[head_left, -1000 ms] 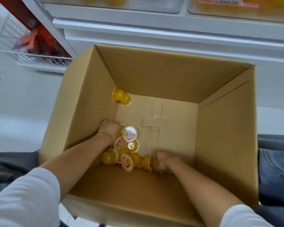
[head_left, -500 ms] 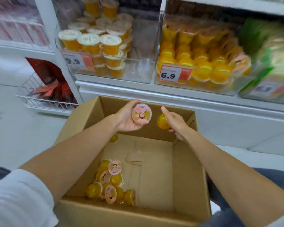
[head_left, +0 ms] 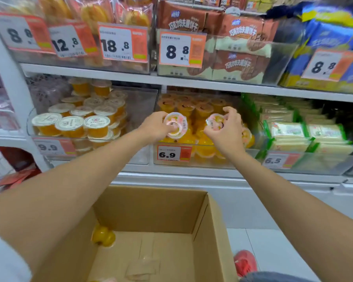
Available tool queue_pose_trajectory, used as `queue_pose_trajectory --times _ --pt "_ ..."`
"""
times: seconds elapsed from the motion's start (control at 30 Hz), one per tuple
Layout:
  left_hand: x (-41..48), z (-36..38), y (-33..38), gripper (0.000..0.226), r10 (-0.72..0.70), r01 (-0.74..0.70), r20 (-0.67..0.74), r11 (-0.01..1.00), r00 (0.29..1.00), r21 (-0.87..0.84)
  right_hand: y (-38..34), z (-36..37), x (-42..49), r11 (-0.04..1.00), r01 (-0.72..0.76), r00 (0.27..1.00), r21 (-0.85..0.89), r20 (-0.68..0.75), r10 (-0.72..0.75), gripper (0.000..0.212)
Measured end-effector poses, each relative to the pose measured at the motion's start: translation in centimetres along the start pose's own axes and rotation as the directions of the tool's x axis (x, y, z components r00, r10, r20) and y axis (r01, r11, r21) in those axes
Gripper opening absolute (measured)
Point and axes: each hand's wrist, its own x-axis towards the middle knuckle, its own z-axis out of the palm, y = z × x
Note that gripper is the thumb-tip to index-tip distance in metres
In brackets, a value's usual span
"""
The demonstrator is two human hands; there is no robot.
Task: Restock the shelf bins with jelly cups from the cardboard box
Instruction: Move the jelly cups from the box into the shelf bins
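Observation:
My left hand (head_left: 156,127) grips a jelly cup (head_left: 176,125) with a pink printed lid facing me. My right hand (head_left: 225,132) pinches a second jelly cup (head_left: 214,122) of the same kind. Both cups hover at the mouth of the clear shelf bin (head_left: 204,161) tagged 6.9, which is heaped with orange jelly cups. The open cardboard box (head_left: 151,210) sits below my arms. One orange jelly cup (head_left: 104,237) lies in its far left corner; the rest of the box floor is cut off by the frame.
To the left, a bin (head_left: 90,127) tagged 9.9 holds white-lidded orange cups. A bin (head_left: 306,137) tagged 6.5 with green-edged packs stands to the right. Biscuit boxes and price tags fill the shelf above (head_left: 192,81). A red shoe (head_left: 246,262) rests on the floor by the box.
Both hands rose out of the box, each with a jelly cup, and reached up to the 6.9 bin. My view tilted up from the box to the shelves.

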Motion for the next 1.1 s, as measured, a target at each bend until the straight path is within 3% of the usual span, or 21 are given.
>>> queue_pose_trajectory --times 0.1,0.2,0.33,0.47,0.67,0.77,0.9,1.0,1.1 --pt "3.2 -0.3 0.9 0.041 -0.011 0.016 -0.016 0.947 1.000 0.322 1.6 -0.2 3.7 0.997 0.024 0.995 -0.076 -0.098 -0.031 0.057" --pt "4.9 0.4 1.1 0.040 0.020 -0.022 0.010 0.817 1.000 0.576 2.8 0.1 7.6 0.982 -0.006 0.995 -0.187 -0.102 -0.014 0.061" --pt "6.4 1.9 1.0 0.037 0.014 -0.086 0.103 0.662 0.995 0.744 5.3 1.4 10.9 0.915 0.048 0.993 -0.402 0.115 -0.001 0.064" --pt "7.1 2.6 0.6 0.038 0.035 -0.091 0.088 0.618 0.995 0.781 7.5 2.8 12.0 0.821 0.148 0.957 -0.551 0.291 0.022 0.069" --pt "6.9 1.4 -0.3 0.032 0.085 -0.015 -0.037 0.546 0.996 0.838 8.1 2.5 11.6 0.618 0.254 0.966 -0.744 0.220 -0.133 0.068" --pt "7.2 0.7 -0.8 0.031 0.122 0.033 -0.110 0.510 0.986 0.860 8.0 3.2 12.1 0.672 0.219 0.972 -0.708 0.217 -0.088 0.071" --pt "6.9 0.4 -2.7 0.045 0.231 -0.029 -0.153 0.633 0.961 0.774 8.3 3.7 12.4 0.766 0.127 0.979 -0.630 0.204 0.005 0.075" --pt "6.7 0.5 -3.6 0.070 0.198 -0.016 -0.159 0.674 0.967 0.739 8.6 3.3 12.3 0.737 0.166 0.980 -0.656 0.193 -0.049 0.052" --pt "6.9 0.8 -3.7 0.068 0.183 0.000 -0.159 0.656 0.970 0.754 9.2 3.4 12.6 0.735 0.194 0.976 -0.650 0.205 -0.077 0.055"
